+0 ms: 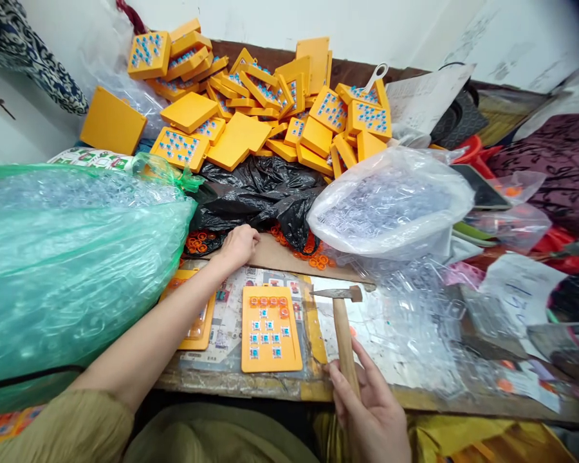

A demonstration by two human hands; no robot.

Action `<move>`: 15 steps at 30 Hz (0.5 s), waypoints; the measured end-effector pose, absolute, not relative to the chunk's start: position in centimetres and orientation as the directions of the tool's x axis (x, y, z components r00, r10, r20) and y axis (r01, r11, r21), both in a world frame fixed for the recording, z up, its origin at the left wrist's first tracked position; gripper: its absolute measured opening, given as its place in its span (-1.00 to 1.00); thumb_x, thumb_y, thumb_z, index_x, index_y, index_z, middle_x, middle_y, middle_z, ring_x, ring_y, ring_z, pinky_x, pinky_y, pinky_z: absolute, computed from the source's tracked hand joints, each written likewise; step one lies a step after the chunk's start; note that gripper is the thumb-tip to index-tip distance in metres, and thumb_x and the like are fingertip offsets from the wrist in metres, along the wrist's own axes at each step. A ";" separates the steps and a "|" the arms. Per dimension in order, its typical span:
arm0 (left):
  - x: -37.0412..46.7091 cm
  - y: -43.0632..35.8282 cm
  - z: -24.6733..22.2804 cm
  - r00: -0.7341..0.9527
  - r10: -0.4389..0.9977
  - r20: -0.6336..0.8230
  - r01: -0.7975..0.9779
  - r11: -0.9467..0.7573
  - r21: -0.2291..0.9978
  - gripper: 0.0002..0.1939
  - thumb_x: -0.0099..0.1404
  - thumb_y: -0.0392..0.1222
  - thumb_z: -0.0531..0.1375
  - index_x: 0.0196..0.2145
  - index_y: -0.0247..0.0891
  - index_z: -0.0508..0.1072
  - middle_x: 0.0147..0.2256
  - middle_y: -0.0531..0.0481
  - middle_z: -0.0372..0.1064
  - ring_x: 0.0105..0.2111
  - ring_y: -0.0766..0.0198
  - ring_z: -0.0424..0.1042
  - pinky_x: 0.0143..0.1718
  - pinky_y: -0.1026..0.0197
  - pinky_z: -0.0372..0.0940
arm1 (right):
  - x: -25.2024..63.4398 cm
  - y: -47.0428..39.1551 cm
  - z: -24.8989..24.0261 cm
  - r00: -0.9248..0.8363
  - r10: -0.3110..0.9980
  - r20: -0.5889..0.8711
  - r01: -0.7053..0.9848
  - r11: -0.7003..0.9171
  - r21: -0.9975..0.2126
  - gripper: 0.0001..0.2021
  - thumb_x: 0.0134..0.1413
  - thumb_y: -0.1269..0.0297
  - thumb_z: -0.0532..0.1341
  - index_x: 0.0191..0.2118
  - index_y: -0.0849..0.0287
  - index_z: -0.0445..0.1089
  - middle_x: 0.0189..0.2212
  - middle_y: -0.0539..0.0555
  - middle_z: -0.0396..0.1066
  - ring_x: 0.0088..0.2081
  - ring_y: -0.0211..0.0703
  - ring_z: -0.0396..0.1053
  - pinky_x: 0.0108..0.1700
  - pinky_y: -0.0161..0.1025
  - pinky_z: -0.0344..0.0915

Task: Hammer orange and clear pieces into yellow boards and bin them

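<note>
My right hand [367, 399] is wrapped loosely around the wooden handle of a hammer [343, 341], whose metal head points up and away from me. My left hand [240, 247] reaches to the mouth of a black plastic bag [265, 193], beside small orange rings [318, 260]. Its fingers are curled down, and whatever they pinch is hidden. Between my arms lies a flat yellow panel [271, 347] with orange rings along its top row and blue-centred switches below. Another yellow panel [202, 334] is partly covered by my left forearm.
Yellow cases [241, 138] with blue switches are heaped at the back. A green plastic bag [77, 257] bulges at left. A white bag [395, 199] of clear pieces stands at right, with loose clear plastic parts [419, 321] before it. A cardboard strip [280, 252] crosses the table.
</note>
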State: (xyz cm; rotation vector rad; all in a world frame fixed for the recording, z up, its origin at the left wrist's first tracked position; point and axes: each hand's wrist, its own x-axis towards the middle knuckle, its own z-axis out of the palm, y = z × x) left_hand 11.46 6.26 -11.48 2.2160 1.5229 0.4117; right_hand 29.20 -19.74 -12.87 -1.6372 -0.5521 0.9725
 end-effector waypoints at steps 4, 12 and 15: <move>12.1 5.6 -12.1 0.402 0.915 -0.031 0.792 -0.331 0.513 -0.69 0.35 -0.10 0.15 -0.01 -0.29 0.38 -0.03 -0.12 0.36 -0.11 0.13 0.42 -0.11 0.00 0.39 | 29.2 -19.5 -12.4 0.555 0.770 -0.314 -0.170 -0.264 -0.949 -0.20 -0.12 0.08 0.40 0.27 0.06 0.16 -0.37 0.00 0.49 -0.69 -0.38 0.12 -0.71 -0.39 0.13; 11.6 0.1 -10.0 0.423 0.903 0.080 0.743 -0.396 0.539 -0.74 0.31 -0.39 0.13 -0.04 -0.34 0.42 -0.14 -0.14 0.42 -0.09 0.17 0.40 -0.01 0.11 0.31 | 30.1 -21.2 -13.8 0.566 0.799 -0.202 0.086 -0.301 -0.950 -0.38 -0.05 0.09 0.37 0.17 0.07 0.34 0.02 0.07 0.48 -0.20 -0.07 0.53 -0.28 -0.31 0.50; 10.9 -5.3 -9.6 0.496 0.835 0.239 0.613 -0.532 0.584 -0.67 0.29 -0.34 0.14 0.02 -0.33 0.37 -0.21 -0.12 0.44 -0.16 0.11 0.39 -0.10 0.06 0.34 | 30.9 -22.4 -14.2 0.487 0.873 -0.032 0.333 -0.219 -0.917 -0.53 -0.02 0.16 0.35 0.06 0.11 0.45 0.06 0.07 0.44 0.05 0.04 0.43 0.09 -0.15 0.37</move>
